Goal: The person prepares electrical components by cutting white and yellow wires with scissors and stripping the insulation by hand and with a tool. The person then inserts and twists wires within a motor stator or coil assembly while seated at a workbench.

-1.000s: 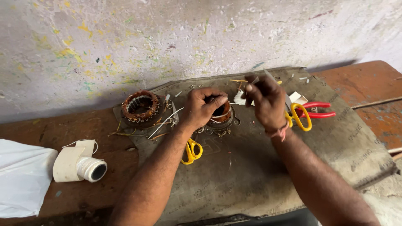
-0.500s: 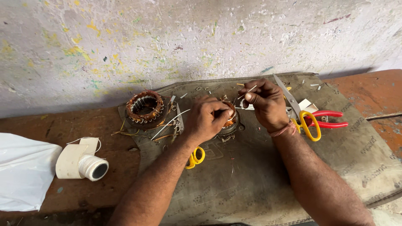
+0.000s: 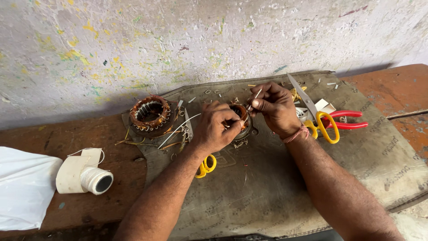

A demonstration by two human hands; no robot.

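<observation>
My left hand (image 3: 217, 127) grips a small round motor stator with copper windings (image 3: 241, 112) resting on a grey-brown mat (image 3: 267, 187). My right hand (image 3: 276, 107) pinches a thin pale strip (image 3: 256, 95) just above the stator's top edge. Both hands are close together over the stator, which they largely hide.
A second, larger copper-wound stator (image 3: 150, 114) lies left on the mat. Yellow-handled scissors (image 3: 318, 118) and red-handled pliers (image 3: 350, 120) lie right of my right hand. Small yellow-handled scissors (image 3: 206, 165) sit under my left forearm. A white pipe fitting (image 3: 84, 175) and white cloth (image 3: 24, 187) lie far left.
My right hand has come left to the stator and now holds the pale strip at its rim. My left hand stays on the stator. The view has shifted slightly.
</observation>
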